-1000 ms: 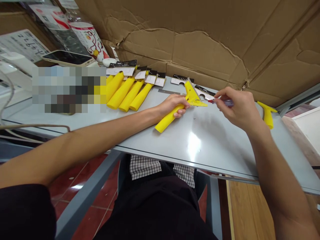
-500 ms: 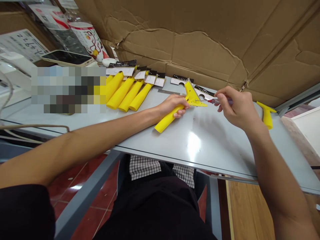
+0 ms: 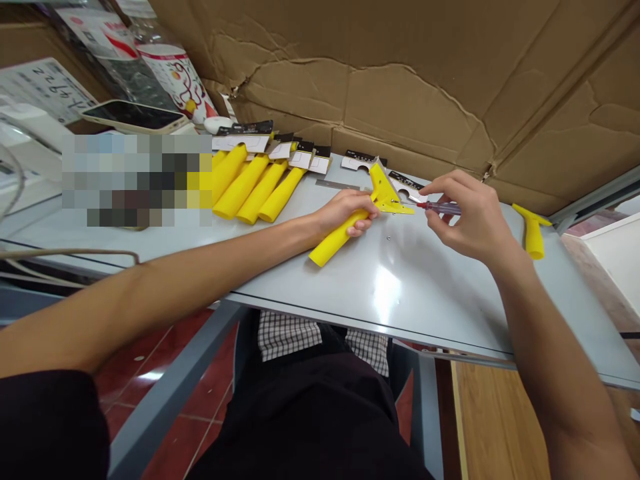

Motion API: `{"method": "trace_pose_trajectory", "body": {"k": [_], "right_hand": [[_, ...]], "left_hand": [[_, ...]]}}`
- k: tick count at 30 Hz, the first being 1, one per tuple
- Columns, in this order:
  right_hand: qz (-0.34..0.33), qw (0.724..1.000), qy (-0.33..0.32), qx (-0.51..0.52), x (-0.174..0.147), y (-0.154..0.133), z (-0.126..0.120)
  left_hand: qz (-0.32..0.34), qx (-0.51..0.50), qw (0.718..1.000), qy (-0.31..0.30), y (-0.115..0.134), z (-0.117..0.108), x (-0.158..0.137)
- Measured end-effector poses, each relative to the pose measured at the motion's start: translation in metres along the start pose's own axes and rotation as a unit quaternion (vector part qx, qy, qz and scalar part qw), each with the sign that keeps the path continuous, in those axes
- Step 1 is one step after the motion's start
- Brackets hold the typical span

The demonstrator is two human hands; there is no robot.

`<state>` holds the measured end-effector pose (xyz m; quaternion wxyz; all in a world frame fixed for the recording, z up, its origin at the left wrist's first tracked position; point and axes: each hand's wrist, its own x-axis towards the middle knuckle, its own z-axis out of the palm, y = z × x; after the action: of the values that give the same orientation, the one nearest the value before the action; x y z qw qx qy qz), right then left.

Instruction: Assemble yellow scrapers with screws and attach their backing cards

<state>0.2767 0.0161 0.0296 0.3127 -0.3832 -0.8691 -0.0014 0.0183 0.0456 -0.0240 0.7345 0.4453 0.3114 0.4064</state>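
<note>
My left hand (image 3: 349,211) is closed around a yellow scraper (image 3: 333,245), gripping it where the tube handle meets the wide triangular head. A screwdriver (image 3: 440,208) with a clear purplish handle and a red collar lies between the fingers and thumb of my right hand (image 3: 473,217). Its thin shaft points left, and the tip meets the scraper head near a small screw. Another small screw (image 3: 389,238) rests on the table just below the head. A thin metal blade (image 3: 336,185) lies behind my left hand.
Several carded yellow scrapers (image 3: 270,190) lie in a row at left. Black-and-white cards (image 3: 357,161) are by the cardboard wall (image 3: 360,87). At right lies another yellow scraper (image 3: 535,237). A phone (image 3: 137,117) and bottles (image 3: 173,73) stand at the back left.
The fingers of my right hand have loosened and shifted on the screwdriver handle, with the thumb lower. My left hand and the scraper stay where they were.
</note>
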Motion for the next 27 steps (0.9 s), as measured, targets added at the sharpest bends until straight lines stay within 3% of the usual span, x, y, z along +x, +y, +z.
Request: {"method": "trace_pose_trajectory", "body": {"k": [12, 18, 22, 27], "right_hand": [[0.014, 1.0, -0.002, -0.006, -0.0011, -0.0055, -0.0045], [0.06, 0.997, 0.028, 0.035, 0.0001, -0.0085, -0.0063], [0.034, 0.999, 0.027, 0.033, -0.0003, -0.0086, -0.0014], [0.001, 0.999, -0.029, 0.021, -0.0008, -0.0077, 0.0008]], "left_hand": [[-0.015, -0.013, 1.0, 0.022, 0.0013, 0.0021, 0.0003], [-0.023, 0.011, 1.0, 0.015, 0.0025, 0.0023, -0.001], [-0.016, 0.013, 1.0, 0.009, 0.0014, 0.0024, -0.0022], [-0.012, -0.007, 1.0, 0.016, -0.0005, 0.0007, 0.0]]}}
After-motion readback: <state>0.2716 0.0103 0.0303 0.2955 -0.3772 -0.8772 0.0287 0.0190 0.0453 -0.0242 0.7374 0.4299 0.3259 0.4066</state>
